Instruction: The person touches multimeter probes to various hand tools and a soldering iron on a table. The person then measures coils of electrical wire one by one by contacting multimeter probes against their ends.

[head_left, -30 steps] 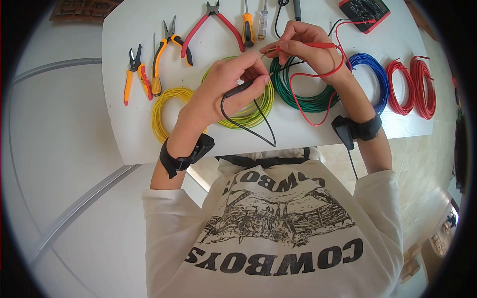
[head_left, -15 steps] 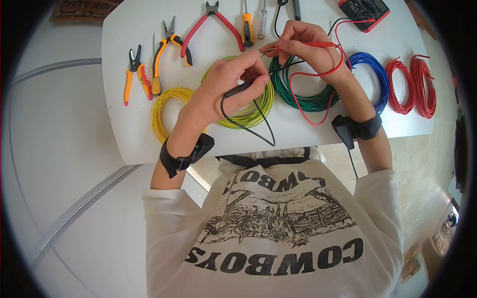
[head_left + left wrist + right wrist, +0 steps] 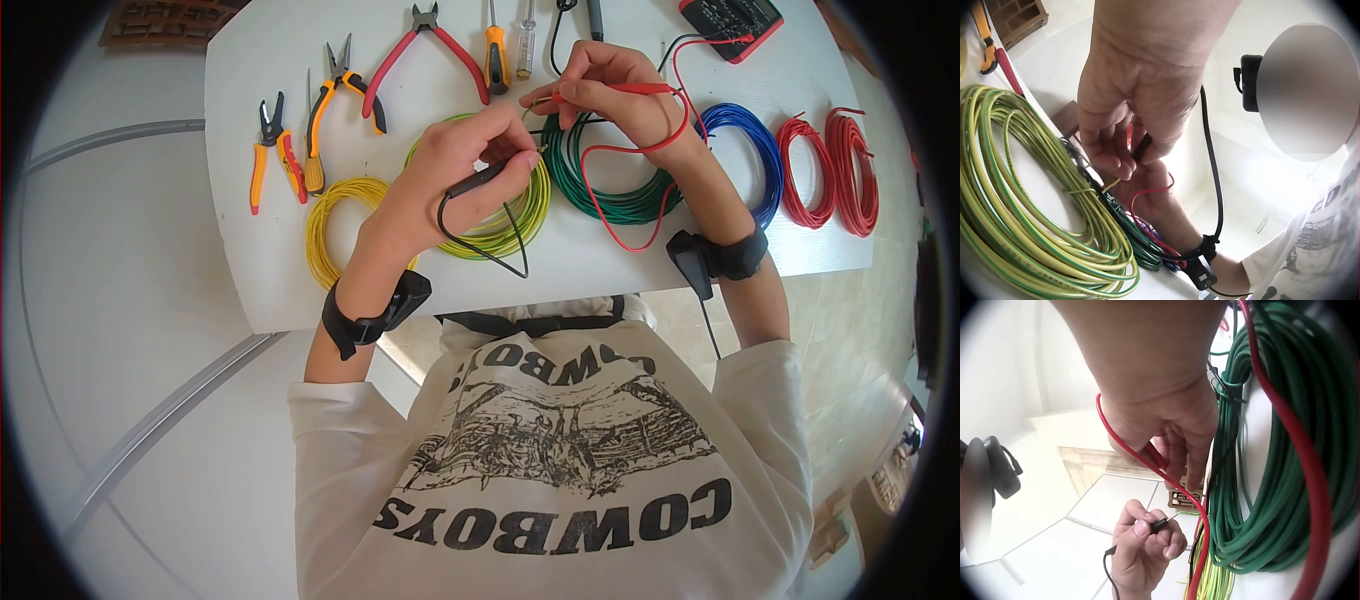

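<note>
My left hand (image 3: pixel 455 165) pinches a black multimeter probe (image 3: pixel 475 181) between thumb and fingers, above the yellow-green wire coil (image 3: pixel 505 232). In the right wrist view, the probe's thin metal tip (image 3: pixel 1173 517) sticks out past the fingertips. To the right, my right hand (image 3: pixel 620 95) grips a red multimeter probe (image 3: pixel 642 89), its red lead (image 3: pixel 600 205) looping down over the green wire coil (image 3: pixel 625 208). A yellow-green wire end (image 3: pixel 538 104) shows at the right fingertips, and the left wrist view has a yellow wire (image 3: pixel 1110 185) by the left fingers.
The multimeter (image 3: pixel 735 25) lies at the back right. Wire strippers (image 3: pixel 272 150), long-nose pliers (image 3: pixel 335 90), red-handled cutters (image 3: pixel 425 45) and screwdrivers line the back and left. A yellow coil (image 3: pixel 335 225) sits front left; blue (image 3: pixel 760 155) and red coils (image 3: pixel 805 180) lie right.
The black probe in my left hand has shifted slightly left, and its hanging lead loop has swung left and up. My right hand has stayed almost still with the red probe.
</note>
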The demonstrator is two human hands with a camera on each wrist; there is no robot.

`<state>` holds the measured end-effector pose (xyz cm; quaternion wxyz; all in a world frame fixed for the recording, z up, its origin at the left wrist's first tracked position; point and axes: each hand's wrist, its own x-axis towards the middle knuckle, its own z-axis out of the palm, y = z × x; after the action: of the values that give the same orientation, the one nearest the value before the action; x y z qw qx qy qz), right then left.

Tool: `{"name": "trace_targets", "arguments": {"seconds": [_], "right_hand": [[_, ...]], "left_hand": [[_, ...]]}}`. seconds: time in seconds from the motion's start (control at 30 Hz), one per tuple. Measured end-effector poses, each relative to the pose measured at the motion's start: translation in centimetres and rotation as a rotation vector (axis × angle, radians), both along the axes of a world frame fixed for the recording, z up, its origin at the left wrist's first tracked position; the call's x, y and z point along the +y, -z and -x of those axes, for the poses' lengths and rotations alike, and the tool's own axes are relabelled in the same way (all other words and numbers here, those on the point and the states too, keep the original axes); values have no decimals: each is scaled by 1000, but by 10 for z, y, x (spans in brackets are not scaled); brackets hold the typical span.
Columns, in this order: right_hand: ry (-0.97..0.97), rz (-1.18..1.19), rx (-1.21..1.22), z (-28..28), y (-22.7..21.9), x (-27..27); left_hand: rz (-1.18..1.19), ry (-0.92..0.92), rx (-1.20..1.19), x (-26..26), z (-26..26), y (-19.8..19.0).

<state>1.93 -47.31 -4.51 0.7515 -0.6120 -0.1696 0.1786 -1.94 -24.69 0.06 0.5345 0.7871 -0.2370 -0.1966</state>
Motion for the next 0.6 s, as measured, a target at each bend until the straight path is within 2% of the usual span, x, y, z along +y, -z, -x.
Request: {"name": "trace_targets", "arguments": {"seconds": [0.6], "right_hand": [[4,16,25,0,-2,0]], "left_hand": [[-3,-2,16,0,0,-1]]}}
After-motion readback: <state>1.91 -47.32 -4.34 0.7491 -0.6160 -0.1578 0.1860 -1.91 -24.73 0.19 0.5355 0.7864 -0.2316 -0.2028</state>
